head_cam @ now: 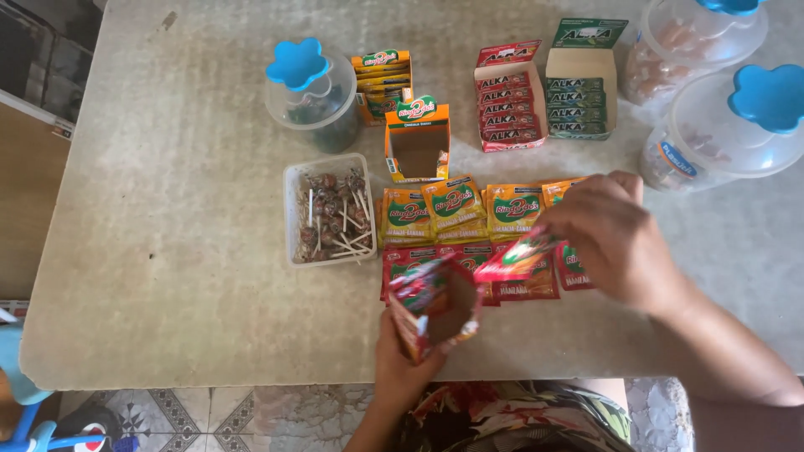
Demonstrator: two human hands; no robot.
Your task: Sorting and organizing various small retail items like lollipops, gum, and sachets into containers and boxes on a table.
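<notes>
My left hand (402, 360) holds a small open red cardboard box (435, 305) at the table's near edge, its mouth tilted toward the right. Just beside the box mouth, my right hand (615, 234) pinches a red sachet (519, 255). Under and behind both hands lie rows of sachets on the table: orange ones (452, 209) in the far row, red ones (523, 289) in the near row.
An empty orange display box (417, 146) stands behind the sachets. A clear tub of lollipops (329, 209) sits to the left, a blue-lidded jar (311, 92) behind it. Red and green packet boxes (544, 100) and two blue-lidded jars (729, 117) occupy the far right of the speckled table (167, 209).
</notes>
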